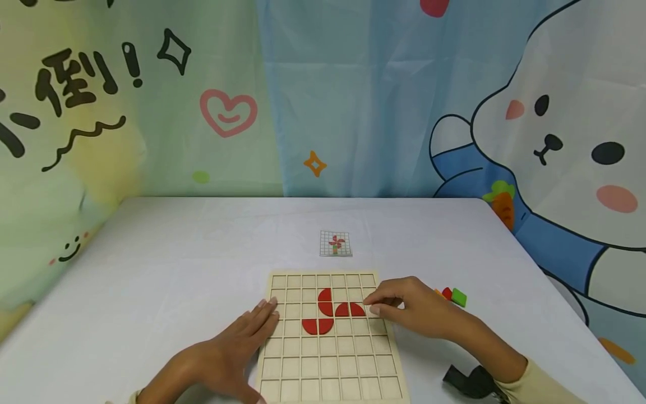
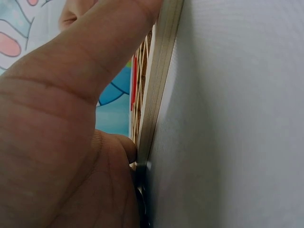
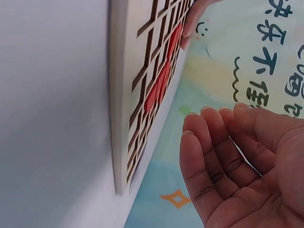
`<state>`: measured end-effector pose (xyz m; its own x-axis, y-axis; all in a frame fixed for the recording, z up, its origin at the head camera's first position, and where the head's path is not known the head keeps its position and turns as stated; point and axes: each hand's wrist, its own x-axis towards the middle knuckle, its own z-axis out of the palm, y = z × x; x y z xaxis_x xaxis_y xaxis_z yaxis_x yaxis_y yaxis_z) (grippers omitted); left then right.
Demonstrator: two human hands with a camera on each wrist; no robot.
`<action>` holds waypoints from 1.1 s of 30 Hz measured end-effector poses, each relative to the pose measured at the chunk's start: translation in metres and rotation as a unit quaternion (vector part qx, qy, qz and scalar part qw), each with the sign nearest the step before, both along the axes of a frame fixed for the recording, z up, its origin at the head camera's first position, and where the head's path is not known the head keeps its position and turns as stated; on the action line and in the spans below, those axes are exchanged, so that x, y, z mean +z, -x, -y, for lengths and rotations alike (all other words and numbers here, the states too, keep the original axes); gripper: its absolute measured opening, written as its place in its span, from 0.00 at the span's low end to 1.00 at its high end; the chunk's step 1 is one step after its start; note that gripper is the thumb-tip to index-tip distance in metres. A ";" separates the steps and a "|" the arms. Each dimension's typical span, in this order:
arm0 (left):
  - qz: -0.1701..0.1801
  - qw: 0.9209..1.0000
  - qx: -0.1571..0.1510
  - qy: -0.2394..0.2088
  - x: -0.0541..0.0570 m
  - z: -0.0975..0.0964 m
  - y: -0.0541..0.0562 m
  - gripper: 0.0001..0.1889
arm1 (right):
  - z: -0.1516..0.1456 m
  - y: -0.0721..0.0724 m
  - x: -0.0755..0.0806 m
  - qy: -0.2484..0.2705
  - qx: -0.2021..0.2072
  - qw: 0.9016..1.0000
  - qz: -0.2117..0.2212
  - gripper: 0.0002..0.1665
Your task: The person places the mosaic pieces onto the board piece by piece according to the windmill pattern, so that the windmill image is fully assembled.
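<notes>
Three red half circles sit on my board; the blocks outside seem left. My left hand spreads loose; my right hand holds nothing.

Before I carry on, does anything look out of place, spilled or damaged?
Nothing stands out. The red pieces on the board sit neatly in place, loose blocks lie together on the table to its right, and no spill or damage shows.

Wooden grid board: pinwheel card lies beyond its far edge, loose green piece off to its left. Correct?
Wrong side: the loose green piece is right of the wooden grid board, per the head view. The pinwheel card does lie beyond the far edge.
</notes>
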<state>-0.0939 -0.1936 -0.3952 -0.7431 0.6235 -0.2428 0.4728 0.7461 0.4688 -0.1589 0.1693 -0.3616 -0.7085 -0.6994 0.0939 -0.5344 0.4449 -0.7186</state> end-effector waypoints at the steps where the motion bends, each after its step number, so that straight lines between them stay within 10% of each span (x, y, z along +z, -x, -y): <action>1: 0.000 1.000 0.000 -0.001 0.000 0.000 0.000 0.70 | -0.003 0.000 0.000 0.002 -0.003 1.000 -0.004 0.11; 22: 0.003 1.000 0.005 0.008 0.001 0.000 0.000 0.70 | -0.075 -0.015 -0.007 -0.061 -0.098 0.992 -0.048 0.10; 33: 0.010 1.000 0.005 0.014 -0.001 -0.004 0.002 0.69 | -0.102 -0.025 -0.020 -0.115 -0.211 0.970 -0.045 0.14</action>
<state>-0.0960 -0.1899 -0.3963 -0.7438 0.6095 -0.2742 0.4566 0.7630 0.4576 -0.1336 0.2713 -0.3820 -0.9321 -0.3592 0.0452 -0.3265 0.7801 -0.5337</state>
